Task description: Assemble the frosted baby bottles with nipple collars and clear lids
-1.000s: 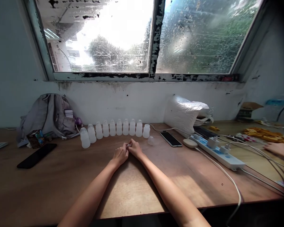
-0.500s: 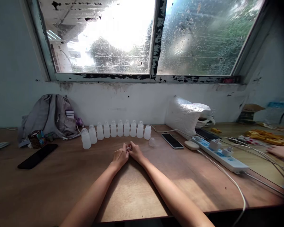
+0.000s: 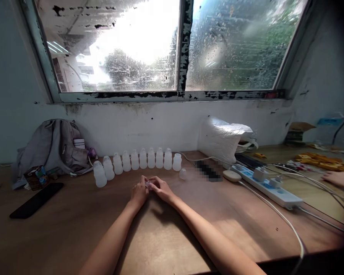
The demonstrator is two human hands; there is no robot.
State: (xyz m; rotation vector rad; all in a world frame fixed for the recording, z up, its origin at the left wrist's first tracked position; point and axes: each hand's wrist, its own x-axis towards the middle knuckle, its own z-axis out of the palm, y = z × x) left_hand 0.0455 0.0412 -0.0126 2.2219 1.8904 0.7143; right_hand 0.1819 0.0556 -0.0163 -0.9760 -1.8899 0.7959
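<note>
My left hand (image 3: 138, 194) and my right hand (image 3: 160, 188) meet at the middle of the wooden table (image 3: 74, 233). Their fingertips pinch a small pale object (image 3: 148, 185) between them; what it is I cannot tell. Just behind the hands stands a row of several small translucent white bottles (image 3: 137, 160), curving from the left to the centre. The rightmost bottle (image 3: 177, 162) has no cap. A small clear cap (image 3: 183, 174) lies alone to its right.
A grey backpack (image 3: 53, 147) and a small carton (image 3: 34, 176) sit far left, with a black phone (image 3: 36, 200) in front. On the right are a white plastic bag (image 3: 225, 139), a blurred phone (image 3: 208, 170), a power strip (image 3: 268, 188) with cables, and another person's hand (image 3: 339, 178).
My two hands have slid slightly left and toward me, still joined on the small object. The view has shifted a little to the right and down.
</note>
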